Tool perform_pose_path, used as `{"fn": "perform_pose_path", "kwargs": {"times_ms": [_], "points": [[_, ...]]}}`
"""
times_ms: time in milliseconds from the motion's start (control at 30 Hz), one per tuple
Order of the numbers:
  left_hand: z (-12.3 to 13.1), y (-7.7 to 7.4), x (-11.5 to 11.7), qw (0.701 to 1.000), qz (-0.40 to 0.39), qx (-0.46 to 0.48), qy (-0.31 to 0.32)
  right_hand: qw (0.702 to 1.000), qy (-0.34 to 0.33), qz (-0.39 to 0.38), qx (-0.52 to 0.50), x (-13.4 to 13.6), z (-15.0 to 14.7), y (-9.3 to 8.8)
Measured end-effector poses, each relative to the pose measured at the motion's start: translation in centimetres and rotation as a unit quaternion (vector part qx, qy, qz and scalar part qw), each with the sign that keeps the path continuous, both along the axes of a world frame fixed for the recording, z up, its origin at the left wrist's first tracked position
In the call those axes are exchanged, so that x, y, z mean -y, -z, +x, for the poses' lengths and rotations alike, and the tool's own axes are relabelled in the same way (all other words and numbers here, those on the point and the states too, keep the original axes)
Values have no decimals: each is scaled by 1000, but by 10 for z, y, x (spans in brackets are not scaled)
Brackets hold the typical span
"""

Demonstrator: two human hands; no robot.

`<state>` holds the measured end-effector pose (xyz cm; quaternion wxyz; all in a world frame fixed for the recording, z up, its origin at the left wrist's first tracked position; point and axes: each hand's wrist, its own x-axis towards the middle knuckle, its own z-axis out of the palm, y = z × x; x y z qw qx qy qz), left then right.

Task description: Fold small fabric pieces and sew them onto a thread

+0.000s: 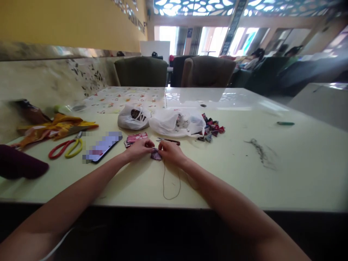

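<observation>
Between my two hands, over the middle of the table, is a small purple patterned cloth piece [156, 154]. My left hand [139, 149] pinches its left upper edge with thumb and finger. On the other side my right hand [172, 151] has its fingers closed at the cloth's right edge; a needle cannot be made out. A thin thread [172, 199] hangs from there and loops on the table. Pink flowered cloth squares [137, 137] lie just behind my left hand. Small dark thread snips [172, 141] rest behind my right hand.
Two white plastic bags [133, 121] [168, 123] and colourful folded cloth pieces [214, 127] stand behind the hands. Leftward are a phone [107, 145], red-yellow scissors [73, 148], orange cloth [58, 127] and a dark purple object [23, 162]. Rightward lie loose threads [260, 152] and a green tool [285, 123].
</observation>
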<state>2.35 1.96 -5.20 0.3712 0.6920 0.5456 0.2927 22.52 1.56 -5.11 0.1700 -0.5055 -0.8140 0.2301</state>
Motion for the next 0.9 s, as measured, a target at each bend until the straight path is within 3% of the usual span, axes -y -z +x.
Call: {"fn": "perform_pose_path", "kwargs": {"times_ms": [100, 200, 300, 400, 467, 900], "points": [[0, -1, 1, 994, -48, 94, -5, 998, 0, 23, -60, -4, 5, 1], [0, -1, 6, 982, -56, 173, -46, 979, 18, -6, -205, -7, 9, 4], [2, -5, 13, 977, -31, 204, -57, 928, 19, -139, -344, -7, 12, 3], [4, -12, 18, 968, -38, 242, -52, 884, -4, -272, -381, -5, 14, -2], [5, -15, 20, 962, -50, 264, -54, 869, -3, -300, -393, -4, 17, -6], [4, -13, 21, 945, -41, 296, -131, 824, 73, -189, -528, -16, 36, -17]]}}
